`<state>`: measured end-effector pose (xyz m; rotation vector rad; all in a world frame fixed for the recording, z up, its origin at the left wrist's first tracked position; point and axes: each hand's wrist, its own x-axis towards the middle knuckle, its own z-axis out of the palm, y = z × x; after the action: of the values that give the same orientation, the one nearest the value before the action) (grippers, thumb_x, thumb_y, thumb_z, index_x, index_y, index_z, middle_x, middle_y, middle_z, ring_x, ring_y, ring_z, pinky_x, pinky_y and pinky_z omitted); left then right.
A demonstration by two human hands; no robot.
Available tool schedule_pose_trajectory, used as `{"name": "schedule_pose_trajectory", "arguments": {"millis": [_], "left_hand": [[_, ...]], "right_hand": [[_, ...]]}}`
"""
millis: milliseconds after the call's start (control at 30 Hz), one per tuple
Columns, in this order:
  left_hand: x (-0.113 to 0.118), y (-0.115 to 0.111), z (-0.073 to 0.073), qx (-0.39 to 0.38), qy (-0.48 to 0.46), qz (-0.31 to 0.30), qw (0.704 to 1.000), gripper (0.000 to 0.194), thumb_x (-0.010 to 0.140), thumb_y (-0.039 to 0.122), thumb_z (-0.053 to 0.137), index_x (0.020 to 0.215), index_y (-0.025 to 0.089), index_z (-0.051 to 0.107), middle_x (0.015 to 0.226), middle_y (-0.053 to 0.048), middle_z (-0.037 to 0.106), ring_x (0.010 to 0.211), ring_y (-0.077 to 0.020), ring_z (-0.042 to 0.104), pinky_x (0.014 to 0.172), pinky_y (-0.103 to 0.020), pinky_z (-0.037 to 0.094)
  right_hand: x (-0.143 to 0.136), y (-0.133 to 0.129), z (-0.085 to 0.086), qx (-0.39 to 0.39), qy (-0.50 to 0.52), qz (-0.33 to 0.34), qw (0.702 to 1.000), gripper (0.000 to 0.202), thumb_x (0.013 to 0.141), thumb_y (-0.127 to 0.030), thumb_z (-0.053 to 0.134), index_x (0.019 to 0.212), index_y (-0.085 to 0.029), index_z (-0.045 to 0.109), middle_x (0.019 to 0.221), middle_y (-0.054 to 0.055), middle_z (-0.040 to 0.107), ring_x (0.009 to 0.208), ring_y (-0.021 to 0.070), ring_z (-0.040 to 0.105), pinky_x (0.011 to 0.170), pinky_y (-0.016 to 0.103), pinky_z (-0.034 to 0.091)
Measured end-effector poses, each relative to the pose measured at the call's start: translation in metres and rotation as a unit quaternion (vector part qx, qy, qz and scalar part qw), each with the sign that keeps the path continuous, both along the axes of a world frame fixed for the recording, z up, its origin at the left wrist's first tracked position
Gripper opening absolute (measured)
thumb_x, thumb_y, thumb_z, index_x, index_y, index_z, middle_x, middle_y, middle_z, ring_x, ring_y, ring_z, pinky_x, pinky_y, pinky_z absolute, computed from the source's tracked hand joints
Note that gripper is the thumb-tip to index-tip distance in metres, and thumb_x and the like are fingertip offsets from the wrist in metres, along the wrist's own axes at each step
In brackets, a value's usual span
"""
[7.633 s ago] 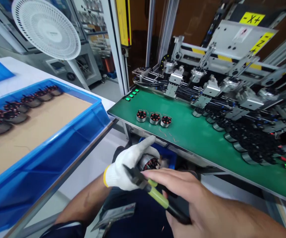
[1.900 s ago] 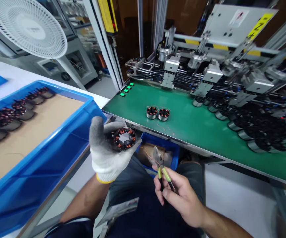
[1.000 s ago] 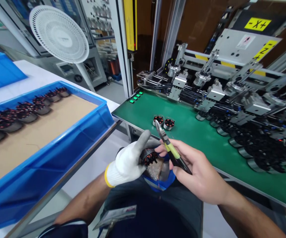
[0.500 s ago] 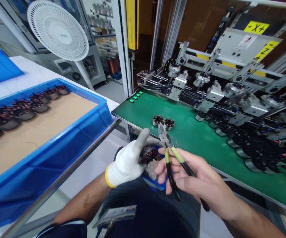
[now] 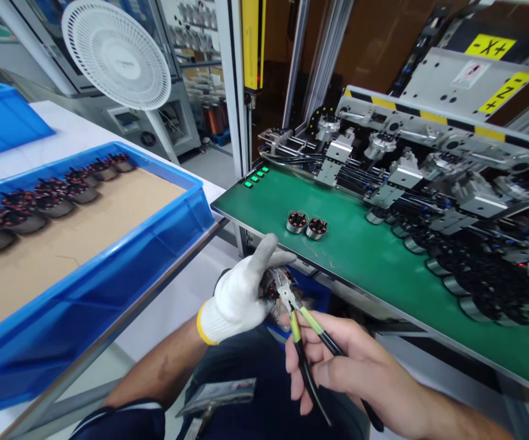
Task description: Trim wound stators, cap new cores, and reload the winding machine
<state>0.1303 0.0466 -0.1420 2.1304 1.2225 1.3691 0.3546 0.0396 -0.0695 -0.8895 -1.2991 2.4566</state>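
Head view: before the worktop [image 5: 360, 260], the left hand [image 5: 236, 299] has fingers round a wound core [image 5: 270, 285], the right hand [image 5: 360, 363] grips half-open pliers [image 5: 287, 297]; two wire-trailing cores [image 5: 296, 223] on it seem undone.

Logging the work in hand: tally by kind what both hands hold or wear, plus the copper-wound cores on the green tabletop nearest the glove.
White knit yellow-cuffed glove: 1
Yellow-handled metal pliers: 1
Round copper-wound metal cores (1 held, 2 on the green tabletop): 3
Total: 5

Factory workshop, with metal machinery [image 5: 405, 172] and many copper-wound cores [image 5: 316, 228].
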Motion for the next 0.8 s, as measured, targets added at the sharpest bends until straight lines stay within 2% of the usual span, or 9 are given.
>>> {"name": "schedule_pose_trajectory", "arguments": {"millis": [400,533,600,700,800], "left_hand": [[-0.001,0.0,0.002,0.011,0.021,0.002,1.0,0.112,0.074,0.009,0.063,0.164,0.035,0.002,0.129,-0.009,0.072,0.103,-0.0236,0.074,0.079,-0.034,0.064],[-0.001,-0.001,0.002,0.005,0.02,0.0,1.0,0.111,0.075,0.007,0.062,0.164,0.034,0.002,0.132,-0.01,0.071,0.1,-0.0223,0.075,0.077,-0.033,0.064],[-0.001,-0.001,0.001,0.002,0.012,0.001,1.0,0.11,0.077,0.006,0.062,0.164,0.034,0.001,0.132,-0.01,0.071,0.101,-0.0219,0.075,0.079,-0.033,0.064],[-0.001,0.0,-0.001,-0.007,-0.004,0.005,1.0,0.11,0.079,0.006,0.063,0.164,0.034,0.0,0.128,-0.009,0.072,0.107,-0.0225,0.073,0.087,-0.037,0.064],[-0.002,0.0,-0.001,-0.032,-0.026,0.014,0.999,0.109,0.08,0.01,0.066,0.164,0.033,0.0,0.125,-0.008,0.073,0.109,-0.0236,0.073,0.091,-0.04,0.064]], "right_hand": [[-0.003,0.003,0.0,0.01,-0.011,0.0,1.0,0.019,0.073,-0.018,0.059,0.092,-0.016,0.062,0.092,0.004,0.066,0.07,0.0132,0.066,0.07,0.029,0.051],[-0.005,0.003,0.002,0.041,-0.024,0.006,0.999,0.014,0.075,-0.017,0.054,0.089,-0.016,0.057,0.075,0.0,0.061,0.061,0.0103,0.058,0.062,0.025,0.047],[-0.003,0.001,0.006,0.069,-0.037,0.02,0.997,0.007,0.08,-0.016,0.053,0.087,-0.016,0.056,0.069,-0.002,0.057,0.058,0.0089,0.053,0.063,0.025,0.047],[0.006,-0.003,0.012,0.118,-0.024,0.019,0.993,0.01,0.089,-0.022,0.057,0.097,-0.016,0.06,0.082,0.002,0.061,0.067,0.0107,0.058,0.072,0.028,0.052],[0.025,0.004,0.012,0.242,-0.022,-0.053,0.969,0.037,0.093,-0.03,0.061,0.128,-0.023,0.058,0.111,0.007,0.064,0.093,0.0181,0.067,0.087,0.033,0.055]]}}
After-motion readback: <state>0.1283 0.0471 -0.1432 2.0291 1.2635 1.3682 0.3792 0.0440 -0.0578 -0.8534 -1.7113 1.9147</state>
